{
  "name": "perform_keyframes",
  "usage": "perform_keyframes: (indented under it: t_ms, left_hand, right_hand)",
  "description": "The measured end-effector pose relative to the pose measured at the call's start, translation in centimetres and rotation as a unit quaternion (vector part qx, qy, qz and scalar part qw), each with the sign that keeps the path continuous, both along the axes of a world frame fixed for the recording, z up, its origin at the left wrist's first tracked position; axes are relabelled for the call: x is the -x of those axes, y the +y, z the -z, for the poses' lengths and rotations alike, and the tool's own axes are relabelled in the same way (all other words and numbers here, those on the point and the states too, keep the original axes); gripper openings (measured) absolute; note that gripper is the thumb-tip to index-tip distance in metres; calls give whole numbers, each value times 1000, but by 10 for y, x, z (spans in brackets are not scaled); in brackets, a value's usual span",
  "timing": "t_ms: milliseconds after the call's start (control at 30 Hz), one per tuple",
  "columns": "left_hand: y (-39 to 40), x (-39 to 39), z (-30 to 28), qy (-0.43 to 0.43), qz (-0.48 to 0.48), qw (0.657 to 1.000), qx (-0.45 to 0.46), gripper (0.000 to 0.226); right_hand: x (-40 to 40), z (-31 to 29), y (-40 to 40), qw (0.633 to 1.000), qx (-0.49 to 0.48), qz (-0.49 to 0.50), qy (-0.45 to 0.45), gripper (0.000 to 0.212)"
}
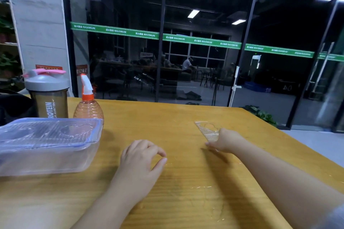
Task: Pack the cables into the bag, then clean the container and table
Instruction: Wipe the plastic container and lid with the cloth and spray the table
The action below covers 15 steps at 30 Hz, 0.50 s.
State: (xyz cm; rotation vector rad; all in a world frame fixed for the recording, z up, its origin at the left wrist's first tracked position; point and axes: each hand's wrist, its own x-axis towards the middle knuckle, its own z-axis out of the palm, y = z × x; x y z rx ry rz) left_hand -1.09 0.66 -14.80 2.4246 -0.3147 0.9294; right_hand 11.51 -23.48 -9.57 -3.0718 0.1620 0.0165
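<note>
Right hand (224, 140) reaches out over the counter (186, 182) and pinches the near end of a clear ridged plastic piece (207, 129), which lies flat on the wood, its far end pointing away to the left. Left hand (141, 158) rests knuckles-up near the middle of the counter, fingers loosely curled with thumb tip and forefinger almost meeting; it holds nothing that can be made out. Both forearms are bare.

At the left edge sits the container (46, 147), a clear rectangular box with a ridged lid on top of it, well apart from both hands. Just behind it stand a shaker bottle (47, 96) with a grey lid and pink cap, and an orange spray bottle (88, 108). Faint wet streaks glint on the wood near the front right. Beyond the counter is a dark glass wall with a green stripe.
</note>
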Motion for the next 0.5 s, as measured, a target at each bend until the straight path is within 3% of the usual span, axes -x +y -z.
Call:
perform_keyframes:
  t_ms: [167, 367, 500]
  left_hand:
    - [1, 2, -2, 33, 7, 999, 12, 45]
    - [-1, 3, -4, 57, 9, 998, 16, 49]
    - [-2, 4, -6, 59, 16, 998, 28, 52]
  right_hand:
    - [-9, 8, 3, 1000, -15, 14, 3, 74]
    - [-14, 13, 6, 999, -6, 1, -43, 43]
    - [-17, 16, 8, 999, -12, 7, -51, 37]
